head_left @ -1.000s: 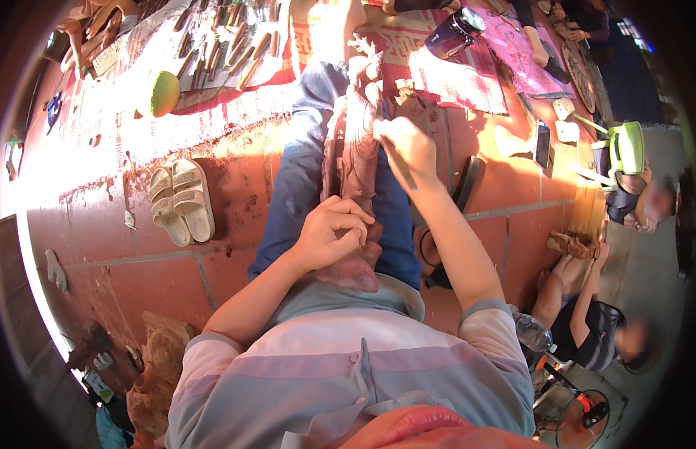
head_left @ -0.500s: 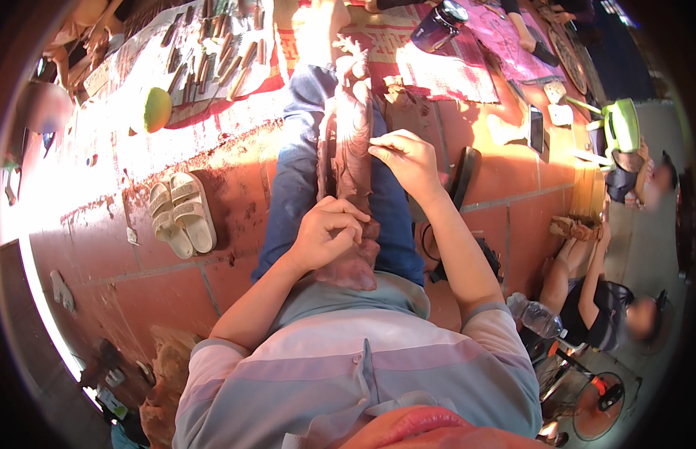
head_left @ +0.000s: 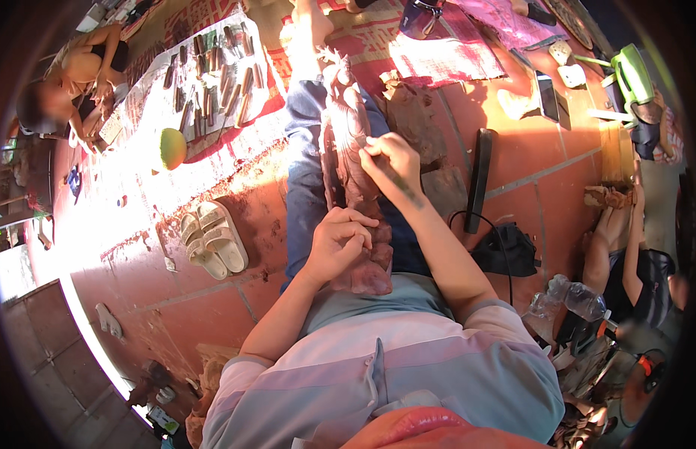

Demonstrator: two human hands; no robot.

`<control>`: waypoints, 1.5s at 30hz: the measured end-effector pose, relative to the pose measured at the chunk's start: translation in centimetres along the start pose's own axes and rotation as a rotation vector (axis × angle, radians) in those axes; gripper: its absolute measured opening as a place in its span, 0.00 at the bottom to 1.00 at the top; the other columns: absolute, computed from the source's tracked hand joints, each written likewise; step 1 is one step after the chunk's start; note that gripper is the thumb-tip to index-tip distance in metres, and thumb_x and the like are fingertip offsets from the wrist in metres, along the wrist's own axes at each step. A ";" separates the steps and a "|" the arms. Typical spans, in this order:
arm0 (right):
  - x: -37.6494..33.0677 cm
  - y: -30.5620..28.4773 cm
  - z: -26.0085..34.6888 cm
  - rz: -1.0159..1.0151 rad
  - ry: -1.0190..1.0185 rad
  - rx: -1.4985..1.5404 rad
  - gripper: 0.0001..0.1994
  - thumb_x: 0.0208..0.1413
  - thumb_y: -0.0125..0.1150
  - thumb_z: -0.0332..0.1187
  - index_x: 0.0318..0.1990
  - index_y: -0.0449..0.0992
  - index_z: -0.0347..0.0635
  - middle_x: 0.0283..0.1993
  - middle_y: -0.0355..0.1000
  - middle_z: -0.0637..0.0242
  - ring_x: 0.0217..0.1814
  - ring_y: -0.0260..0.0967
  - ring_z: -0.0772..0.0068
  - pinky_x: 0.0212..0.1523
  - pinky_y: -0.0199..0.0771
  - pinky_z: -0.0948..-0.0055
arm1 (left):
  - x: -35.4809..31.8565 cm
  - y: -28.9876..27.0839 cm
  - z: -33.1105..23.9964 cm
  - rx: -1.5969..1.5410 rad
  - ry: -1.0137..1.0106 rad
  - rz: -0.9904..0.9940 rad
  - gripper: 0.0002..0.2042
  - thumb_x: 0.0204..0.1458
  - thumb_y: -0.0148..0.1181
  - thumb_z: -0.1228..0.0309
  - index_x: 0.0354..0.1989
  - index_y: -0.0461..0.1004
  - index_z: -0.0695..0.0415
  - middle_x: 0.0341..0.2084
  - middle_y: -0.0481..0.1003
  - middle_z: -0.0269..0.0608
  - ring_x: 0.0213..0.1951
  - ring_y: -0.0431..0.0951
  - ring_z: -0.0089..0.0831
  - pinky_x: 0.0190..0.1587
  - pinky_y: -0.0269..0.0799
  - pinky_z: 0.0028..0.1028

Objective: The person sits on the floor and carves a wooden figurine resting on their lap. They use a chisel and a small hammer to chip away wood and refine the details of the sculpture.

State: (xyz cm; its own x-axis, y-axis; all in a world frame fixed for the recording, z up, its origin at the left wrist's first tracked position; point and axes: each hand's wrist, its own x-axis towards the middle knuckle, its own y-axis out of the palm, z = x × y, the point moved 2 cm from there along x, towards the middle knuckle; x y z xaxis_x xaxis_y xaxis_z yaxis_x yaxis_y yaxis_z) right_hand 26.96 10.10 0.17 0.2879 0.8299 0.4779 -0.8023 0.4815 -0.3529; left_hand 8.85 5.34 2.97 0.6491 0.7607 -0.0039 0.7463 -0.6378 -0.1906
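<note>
A long reddish-brown wood carving [head_left: 350, 123], with wavy grooves and a knobbly far end, lies lengthwise along my lap over blue trousers. My left hand [head_left: 342, 238] is curled against its near part, fingers bent over the side. At the middle of the carving, my right hand [head_left: 395, 161] pinches with its fingertips close to the grooved surface. A thin dark strip runs from that pinch along the palm toward the wrist; whether it is a tool or a shadow I cannot tell.
Several carving tools [head_left: 205, 101] lie on a pale sheet at the far left, near a green-yellow round fruit [head_left: 169, 149]. Beige sandals [head_left: 214, 238] sit left of my legs. To the right are a dark bar [head_left: 479, 179], a phone [head_left: 547, 97] and plastic bottles [head_left: 584, 298]. Other people sit on both sides.
My right hand has turned and shifted inward over the carving, and the dark strip along its palm now shows. The left hand keeps its curled pose. The whole view has swung slightly.
</note>
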 end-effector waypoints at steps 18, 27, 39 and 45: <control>0.4 -0.2 -0.3 -0.060 -0.066 -0.007 0.05 0.46 0.67 0.22 0.27 0.75 0.36 0.29 0.74 0.61 0.30 0.75 0.66 0.33 0.75 0.73 | 0.2 0.2 -0.3 0.018 0.004 0.001 0.08 0.45 0.53 0.72 0.21 0.78 0.58 0.41 0.79 0.41 0.44 0.70 0.33 0.52 0.62 0.32; 0.7 -0.5 -1.8 -0.078 -0.048 0.075 0.07 0.43 0.68 0.24 0.25 0.74 0.38 0.25 0.72 0.64 0.26 0.73 0.67 0.30 0.73 0.72 | -0.1 0.5 0.1 -0.018 0.008 -0.004 0.09 0.45 0.53 0.71 0.21 0.78 0.58 0.40 0.79 0.43 0.44 0.70 0.33 0.51 0.62 0.32; 3.0 -1.1 -0.8 0.055 -0.008 -0.013 0.06 0.45 0.68 0.25 0.27 0.75 0.37 0.26 0.72 0.61 0.28 0.74 0.67 0.31 0.73 0.72 | 0.1 0.1 -0.2 0.004 -0.005 -0.014 0.08 0.45 0.52 0.72 0.21 0.78 0.59 0.40 0.79 0.42 0.43 0.70 0.32 0.52 0.62 0.32; 0.2 0.0 -0.5 -0.069 -0.101 -0.011 0.05 0.45 0.66 0.28 0.26 0.73 0.41 0.26 0.70 0.63 0.27 0.71 0.59 0.28 0.72 0.67 | 0.2 0.4 -0.2 0.016 0.008 -0.004 0.08 0.45 0.52 0.72 0.21 0.78 0.59 0.40 0.79 0.43 0.43 0.70 0.33 0.51 0.62 0.32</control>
State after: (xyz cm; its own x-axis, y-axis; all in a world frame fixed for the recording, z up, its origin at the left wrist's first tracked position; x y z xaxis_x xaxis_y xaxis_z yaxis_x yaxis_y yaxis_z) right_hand 27.23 10.38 -0.14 0.2877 0.7624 0.5796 -0.7765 0.5399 -0.3248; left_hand 9.27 5.21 3.12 0.6478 0.7618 0.0051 0.7461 -0.6330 -0.2062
